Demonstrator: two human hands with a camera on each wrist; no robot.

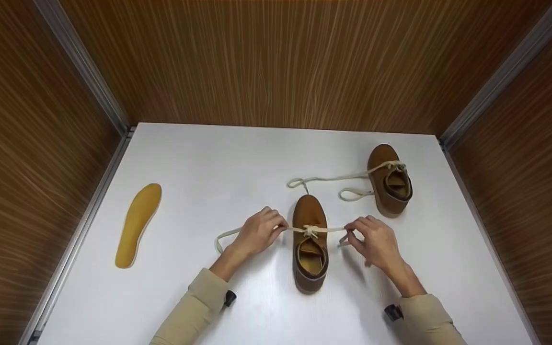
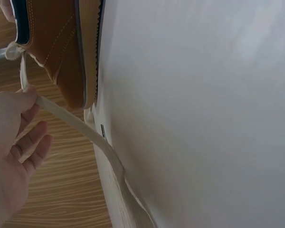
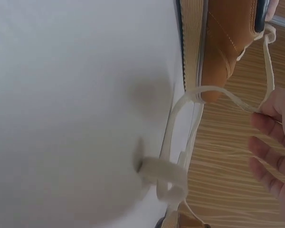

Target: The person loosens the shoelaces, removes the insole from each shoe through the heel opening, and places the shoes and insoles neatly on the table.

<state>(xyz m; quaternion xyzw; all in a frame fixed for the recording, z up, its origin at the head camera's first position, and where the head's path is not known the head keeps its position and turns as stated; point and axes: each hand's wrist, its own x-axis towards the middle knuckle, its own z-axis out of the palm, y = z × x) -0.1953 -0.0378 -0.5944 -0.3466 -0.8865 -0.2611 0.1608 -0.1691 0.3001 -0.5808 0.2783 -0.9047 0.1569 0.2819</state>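
Note:
A brown shoe (image 1: 310,211) stands upright between the two hands, toe pointing away, with a knot of cream shoelace (image 1: 311,231) over its tongue. To its left my left hand (image 1: 258,231) pinches one lace end between thumb and forefinger. On the other side my right hand (image 1: 374,239) pinches the opposite end the same way. Both lace lengths stretch out sideways from the knot. In the left wrist view the loose tail of the lace (image 2: 71,118) hangs from the fingers onto the table. The right wrist view shows the other tail (image 3: 228,97) curling down.
A second brown shoe (image 1: 382,155) stands at the back right, its long untied laces (image 1: 338,178) trailing left behind the first shoe's toe. A yellow insole (image 1: 139,225) lies at the left of the white table (image 1: 218,163). Wood-grain panels (image 1: 276,62) enclose the back and sides.

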